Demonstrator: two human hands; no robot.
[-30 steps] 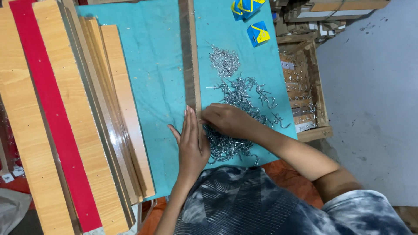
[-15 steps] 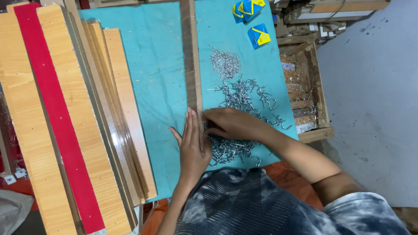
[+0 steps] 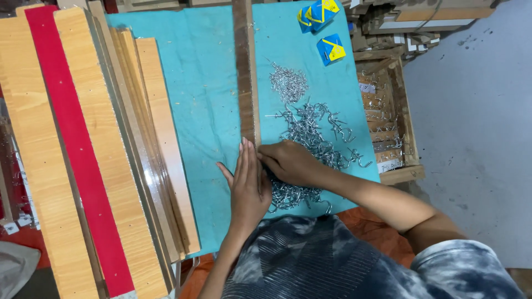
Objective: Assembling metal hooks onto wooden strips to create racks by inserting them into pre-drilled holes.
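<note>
Left hand [image 3: 250,185] flat, released, on wooden strip [image 3: 244,66]; right hand [image 3: 291,162] pinches strip's end beside metal hooks [image 3: 310,133]; teal cloth [image 3: 202,94] leftward bare.

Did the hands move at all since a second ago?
Hardly. The left hand stays flat by the dark wooden strip; the right hand stays on the pile of metal hooks. Nothing was picked up or dropped. The blue boxes stayed put.

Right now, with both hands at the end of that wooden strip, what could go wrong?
The right hand rests on the pile of metal hooks; pointed ends might prick it. The left hand lies flat by the wooden strip, so a slip could nudge it askew. Hooks near the cloth edge may roll off.
</note>
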